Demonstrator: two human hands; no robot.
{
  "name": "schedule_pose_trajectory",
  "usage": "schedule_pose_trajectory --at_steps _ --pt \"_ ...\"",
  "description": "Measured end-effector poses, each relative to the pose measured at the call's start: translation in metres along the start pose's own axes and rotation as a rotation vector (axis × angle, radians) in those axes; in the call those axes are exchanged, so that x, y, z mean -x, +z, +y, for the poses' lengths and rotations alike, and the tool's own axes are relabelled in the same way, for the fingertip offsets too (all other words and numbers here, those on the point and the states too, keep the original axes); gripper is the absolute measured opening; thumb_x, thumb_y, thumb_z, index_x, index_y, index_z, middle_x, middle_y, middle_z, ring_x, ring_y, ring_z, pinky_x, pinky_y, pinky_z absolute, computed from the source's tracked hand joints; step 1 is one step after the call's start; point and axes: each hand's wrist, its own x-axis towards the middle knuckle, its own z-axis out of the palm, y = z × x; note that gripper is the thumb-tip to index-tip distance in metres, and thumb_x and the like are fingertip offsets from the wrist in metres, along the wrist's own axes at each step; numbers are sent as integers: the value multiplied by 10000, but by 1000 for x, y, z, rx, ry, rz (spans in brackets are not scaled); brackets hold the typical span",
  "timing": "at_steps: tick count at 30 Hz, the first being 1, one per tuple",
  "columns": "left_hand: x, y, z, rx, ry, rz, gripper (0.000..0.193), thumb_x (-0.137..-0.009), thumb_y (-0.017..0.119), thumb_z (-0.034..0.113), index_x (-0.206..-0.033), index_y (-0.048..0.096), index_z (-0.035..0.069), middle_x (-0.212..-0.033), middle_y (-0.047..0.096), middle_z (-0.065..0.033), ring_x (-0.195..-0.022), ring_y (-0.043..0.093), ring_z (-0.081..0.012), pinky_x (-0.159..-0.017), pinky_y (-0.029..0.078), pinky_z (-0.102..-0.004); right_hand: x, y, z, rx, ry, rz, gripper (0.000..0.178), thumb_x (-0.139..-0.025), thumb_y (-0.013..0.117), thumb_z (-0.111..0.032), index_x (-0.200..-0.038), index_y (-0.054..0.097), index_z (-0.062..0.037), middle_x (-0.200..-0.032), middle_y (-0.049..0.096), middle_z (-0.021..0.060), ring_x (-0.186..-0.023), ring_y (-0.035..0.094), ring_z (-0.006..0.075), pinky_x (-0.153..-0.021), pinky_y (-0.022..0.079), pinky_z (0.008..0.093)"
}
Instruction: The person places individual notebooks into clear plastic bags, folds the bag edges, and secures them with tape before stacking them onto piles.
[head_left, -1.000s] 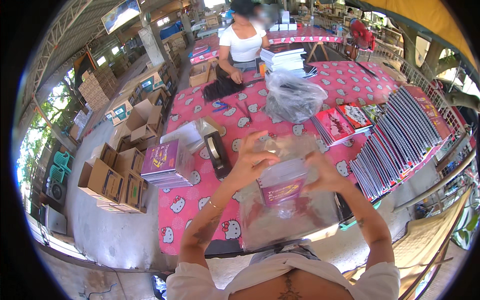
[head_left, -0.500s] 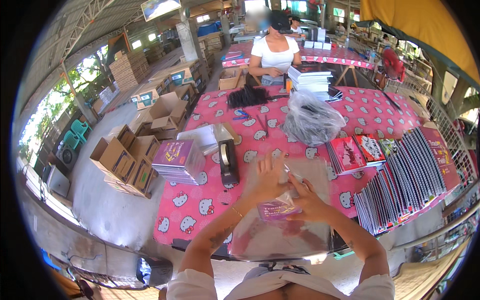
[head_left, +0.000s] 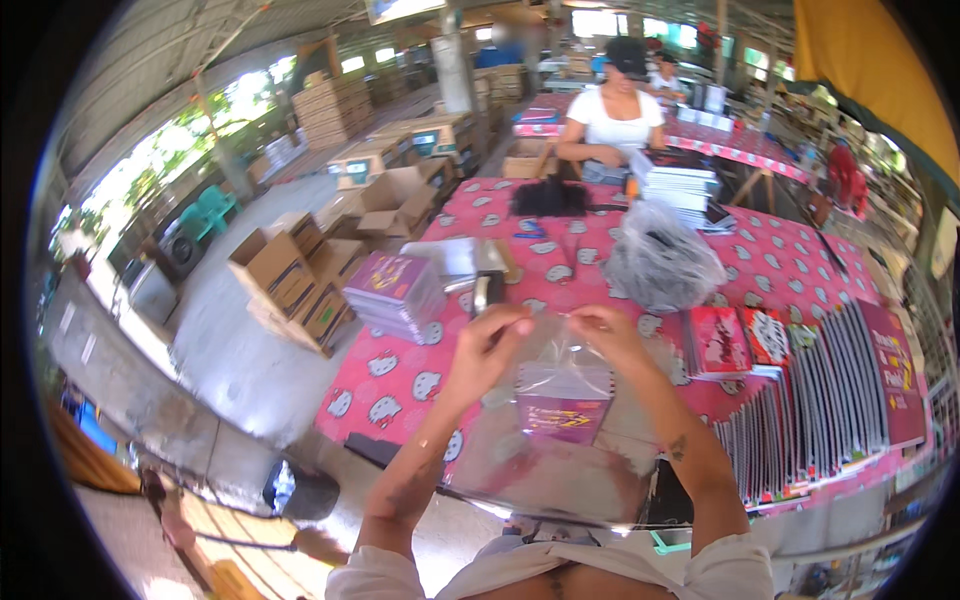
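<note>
In front of me a clear plastic bag (head_left: 550,350) holds purple-covered notebooks (head_left: 562,415). My left hand (head_left: 493,345) is closed in a pinch near the upper left of the bag's mouth. Opposite it, my right hand (head_left: 612,335) pinches the upper right edge, and the film stretches between the two. Beneath the bag lies a large sheet of clear plastic (head_left: 520,475) on the table. A black tape dispenser (head_left: 487,290) stands just beyond my left hand, which hides part of it. Left of that sits a stack of purple notebooks (head_left: 395,285).
Pink patterned cloth covers the table (head_left: 390,385). At right stand a long row of spiral-bound notebooks (head_left: 800,410) and red-covered books (head_left: 718,340). Farther back are a bulky clear plastic bundle (head_left: 665,255) and a black bundle (head_left: 548,198). A co-worker (head_left: 612,120) works across the table; cardboard boxes (head_left: 290,280) fill the left floor.
My hands have moved apart, from close together over the bag to opposite sides of its mouth. The purple notebooks show more fully. The view has shifted, so the surroundings appear farther right.
</note>
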Motion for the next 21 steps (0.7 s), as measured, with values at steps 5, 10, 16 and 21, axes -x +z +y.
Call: schedule_pose_trajectory --at_steps 5,10,16,21 --pt "18 21 -124 307 -164 -333 600 -837 742 175 -1350 498 -17 -1213 604 -132 -1132 569 -218 -959 488 -368 6 -25 72 -153 -7 -206 738 -883 701 -261 -1484 352 -13 -1420 494 152 -1313 464 223 -1078 359 350" --pt "2 50 -149 291 -19 -157 528 -731 802 254 -1207 669 68 -1138 685 -103 -1011 631 -207 -884 507 -366 22 -19 57 168 -105 0 505 -858 677 -234 -1281 572 20 -1223 615 128 -1140 583 253 -1024 424 360" --pt "-13 51 -100 -185 135 -70 370 -745 763 404 -950 748 96 -956 727 -146 -794 680 -272 -704 524 -393 23 17 4 432 -207 -116 488 -851 657 -150 -1290 564 43 -1274 598 164 -1164 578 282 -1040 425 371" --pt "-58 77 -102 -1492 910 90 390 -824 651 431 -1029 649 99 -1012 701 -174 -1047 660 -293 -855 526 -435 39 60 -28 688 -244 -164 496 -849 665 -157 -1294 564 37 -1279 596 168 -1171 573 291 -1043 423 374"
